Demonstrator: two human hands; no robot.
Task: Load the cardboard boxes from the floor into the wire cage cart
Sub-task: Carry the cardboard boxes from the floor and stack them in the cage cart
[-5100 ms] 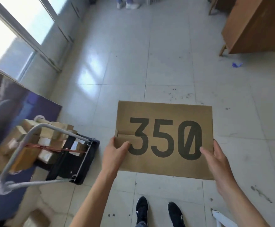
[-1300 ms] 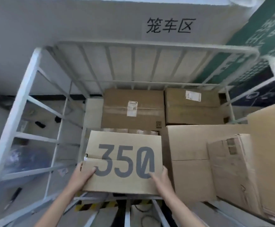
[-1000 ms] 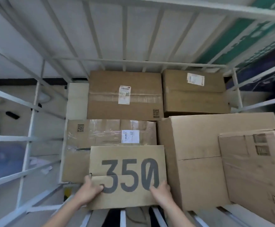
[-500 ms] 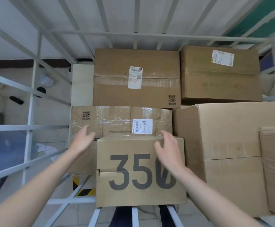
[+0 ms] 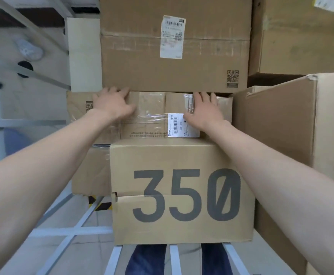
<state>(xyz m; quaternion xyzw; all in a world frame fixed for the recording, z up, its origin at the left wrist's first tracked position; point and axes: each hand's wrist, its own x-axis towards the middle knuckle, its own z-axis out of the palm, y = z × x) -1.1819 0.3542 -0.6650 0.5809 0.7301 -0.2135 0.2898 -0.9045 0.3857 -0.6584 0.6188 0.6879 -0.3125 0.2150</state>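
Head view, item by item. 350 box (image 5: 182,195): sitting released on the floor bars of the wire cage cart (image 5: 70,233), touching the taped box (image 5: 148,116) behind it; half a second ago both hands were hovering at its top edge. Left hand (image 5: 112,104) and right hand (image 5: 203,112): having reached past it, both are lying flat on the taped box, fingers straight and spread, fingertips meeting the labelled box (image 5: 174,66) beyond. Neither is gripping anything.

Left hand (image 5: 112,105) and right hand (image 5: 203,110) flat on taped box (image 5: 150,114), seemingly pressing, 350 box (image 5: 182,191) in front
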